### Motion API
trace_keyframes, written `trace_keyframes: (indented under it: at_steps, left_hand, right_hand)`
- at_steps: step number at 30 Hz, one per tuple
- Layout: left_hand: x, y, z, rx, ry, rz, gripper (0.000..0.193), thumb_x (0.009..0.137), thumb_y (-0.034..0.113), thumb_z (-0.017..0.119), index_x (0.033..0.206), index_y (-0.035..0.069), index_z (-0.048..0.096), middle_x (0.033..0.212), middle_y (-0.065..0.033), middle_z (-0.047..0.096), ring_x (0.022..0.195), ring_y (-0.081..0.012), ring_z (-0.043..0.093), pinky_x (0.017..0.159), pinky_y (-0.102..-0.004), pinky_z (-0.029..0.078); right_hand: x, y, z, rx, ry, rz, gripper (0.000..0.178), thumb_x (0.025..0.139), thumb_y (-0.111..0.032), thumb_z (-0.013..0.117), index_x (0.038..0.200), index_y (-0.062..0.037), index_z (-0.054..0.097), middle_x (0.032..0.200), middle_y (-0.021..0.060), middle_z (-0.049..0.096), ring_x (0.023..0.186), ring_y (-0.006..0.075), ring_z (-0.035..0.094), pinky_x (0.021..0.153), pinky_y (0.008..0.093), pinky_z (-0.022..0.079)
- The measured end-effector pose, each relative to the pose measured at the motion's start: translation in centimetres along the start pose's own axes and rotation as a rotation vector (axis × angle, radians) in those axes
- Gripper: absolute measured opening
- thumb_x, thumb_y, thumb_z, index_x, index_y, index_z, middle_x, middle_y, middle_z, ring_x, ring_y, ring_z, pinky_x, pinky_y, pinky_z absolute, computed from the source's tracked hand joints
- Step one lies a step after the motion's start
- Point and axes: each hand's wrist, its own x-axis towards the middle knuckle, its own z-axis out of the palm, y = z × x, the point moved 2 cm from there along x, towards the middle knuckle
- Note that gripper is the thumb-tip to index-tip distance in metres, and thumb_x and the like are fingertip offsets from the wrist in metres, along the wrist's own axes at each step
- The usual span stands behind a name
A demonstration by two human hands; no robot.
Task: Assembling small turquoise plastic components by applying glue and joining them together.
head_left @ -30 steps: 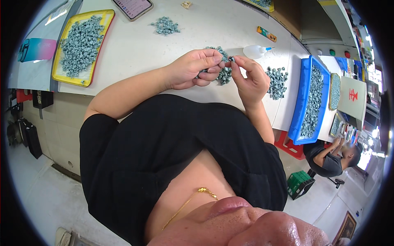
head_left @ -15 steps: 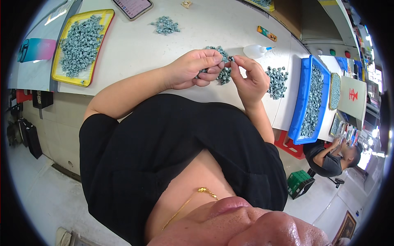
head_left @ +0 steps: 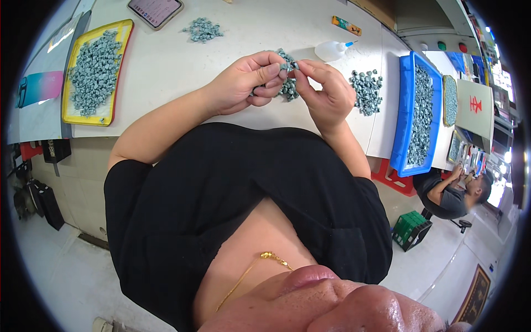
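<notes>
Over the near part of the white table my left hand [head_left: 256,82] is curled, its thumb and forefinger closed on a small grey-green stone-like piece [head_left: 284,66]. Close against it, the thumb and forefinger of my right hand [head_left: 327,91] pinch another small, darker piece [head_left: 294,65]; its exact kind is too small to tell. Behind and below the fingertips lies a pile of similar grey-green pieces [head_left: 289,90], partly hidden by my hands. Just right of my right hand, more pieces are spread in a loose group [head_left: 366,93].
A yellow tray [head_left: 83,118] of pieces lies left, a blue bin [head_left: 405,110] of them right. A small heap [head_left: 203,30], a phone [head_left: 156,12], a squeeze bottle [head_left: 330,51] and an orange-green packet [head_left: 347,26] lie farther back. Another person [head_left: 451,193] sits at far right.
The whole view has shifted slightly, moving table things toward the left. Both hands keep their closed grips, fingertips still together; the pieces between them have turned a little.
</notes>
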Motion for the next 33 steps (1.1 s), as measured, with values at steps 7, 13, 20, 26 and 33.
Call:
trace_keyframes:
  at_steps: [7, 13, 20, 26, 33]
  left_hand:
    - [-0.1, 0.1, 0.5, 0.031, 0.035, -0.001, 0.018, 0.098, 0.023, 0.046, 0.1, 0.007, 0.053, 0.071, 0.003, 0.039, 0.057, -0.0048, 0.03, 0.046, -0.0182, 0.024]
    - [-0.6, 0.2, 0.7, 0.471, 0.227, 0.157, 0.016, 0.098, 0.022, 0.048, 0.099, 0.007, 0.052, 0.067, 0.0039, 0.04, 0.056, -0.0044, 0.032, 0.047, -0.0198, 0.026]
    - [-0.5, 1.1, 0.8, 1.384, 0.343, 0.698, 0.014, 0.092, 0.014, 0.056, 0.095, 0.001, 0.055, 0.075, -0.0065, 0.056, 0.063, -0.0139, 0.052, 0.056, -0.0221, 0.041]
    - [-0.5, 1.3, 1.1, 1.628, 0.286, 0.886, 0.014, 0.083, -0.001, 0.062, 0.096, -0.002, 0.056, 0.08, -0.0118, 0.058, 0.065, -0.0222, 0.056, 0.056, -0.0281, 0.047]
    - [-0.7, 1.5, 1.3, 1.904, 0.205, 1.034, 0.026, 0.074, -0.01, 0.063, 0.098, -0.005, 0.056, 0.084, -0.0149, 0.058, 0.07, -0.0263, 0.059, 0.06, -0.0314, 0.052]
  right_hand:
    - [0.3, -0.6, -0.1, -0.062, -0.016, -0.129, 0.021, 0.069, 0.005, 0.073, 0.088, 0.0003, 0.067, 0.084, 0.0108, 0.068, 0.065, 0.0163, 0.064, 0.054, 0.0239, 0.053]
    - [0.5, -0.8, 0.0, -0.143, 0.007, -0.155, 0.022, 0.067, 0.006, 0.073, 0.087, 0.0001, 0.066, 0.081, 0.0098, 0.067, 0.065, 0.0177, 0.063, 0.054, 0.0248, 0.053]
    - [0.3, -0.6, 0.4, -0.181, -0.007, -0.146, 0.021, 0.067, 0.004, 0.074, 0.086, -0.0007, 0.065, 0.08, 0.0091, 0.066, 0.065, 0.0182, 0.063, 0.053, 0.0256, 0.053]
    - [0.2, -0.5, 0.6, -0.177, -0.019, -0.108, 0.02, 0.067, 0.003, 0.074, 0.085, -0.0016, 0.065, 0.08, 0.009, 0.066, 0.064, 0.0191, 0.062, 0.053, 0.0261, 0.052]
    - [0.1, -0.4, 0.8, -0.17, -0.039, -0.118, 0.018, 0.067, 0.004, 0.073, 0.081, -0.0009, 0.063, 0.079, 0.0092, 0.065, 0.063, 0.0199, 0.061, 0.052, 0.0273, 0.051]
